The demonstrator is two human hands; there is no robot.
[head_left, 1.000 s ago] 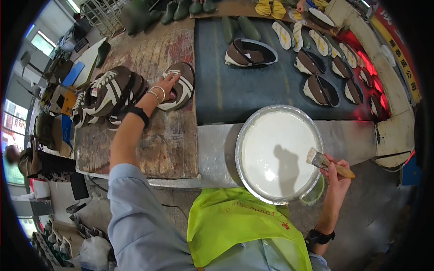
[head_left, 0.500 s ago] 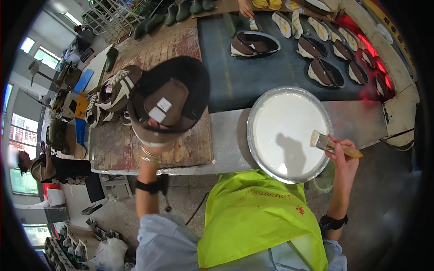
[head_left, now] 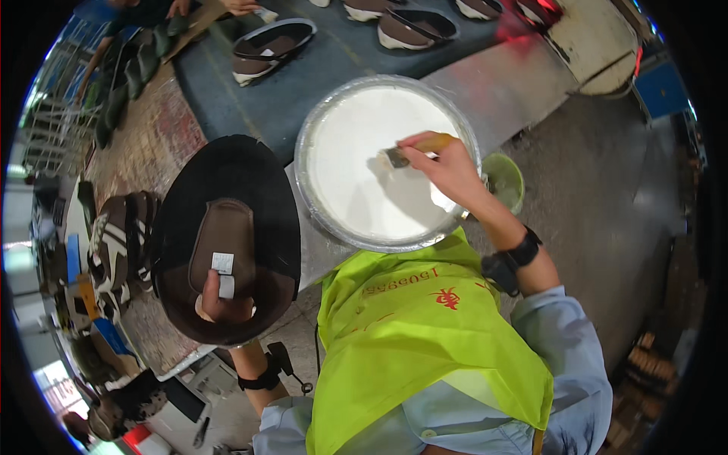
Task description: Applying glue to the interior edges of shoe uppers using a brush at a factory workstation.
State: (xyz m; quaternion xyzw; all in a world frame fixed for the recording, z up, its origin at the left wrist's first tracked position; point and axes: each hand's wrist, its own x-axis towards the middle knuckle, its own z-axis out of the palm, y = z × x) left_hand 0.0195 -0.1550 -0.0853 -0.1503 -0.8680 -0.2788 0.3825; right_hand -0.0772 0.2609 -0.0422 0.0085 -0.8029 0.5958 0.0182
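A brown shoe upper with a black lining (head_left: 262, 186) is in my left hand (head_left: 222, 305). My thumb presses inside its opening, beside a small white label (head_left: 222, 262); the other fingers are hidden beneath it. My right hand (head_left: 449, 168) grips a flat paintbrush (head_left: 396, 158) by its wooden handle. The bristles are at the white liquid (head_left: 364, 193), which fills a round metal basin (head_left: 305, 171); whether they touch the surface I cannot tell. The upper is to the left of the basin, apart from it.
More brown uppers (head_left: 413, 30) lie on a dark belt (head_left: 334, 57) at the back. Another person's hand (head_left: 241, 6) holds a brush there. Stacked uppers (head_left: 114, 243) sit on the worn board at left. A lime bucket (head_left: 504, 182) stands right of the basin.
My right hand has carried the brush from the basin's right rim in over the liquid. The upper in my left hand is closer and tilted more toward me. The whole view has turned.
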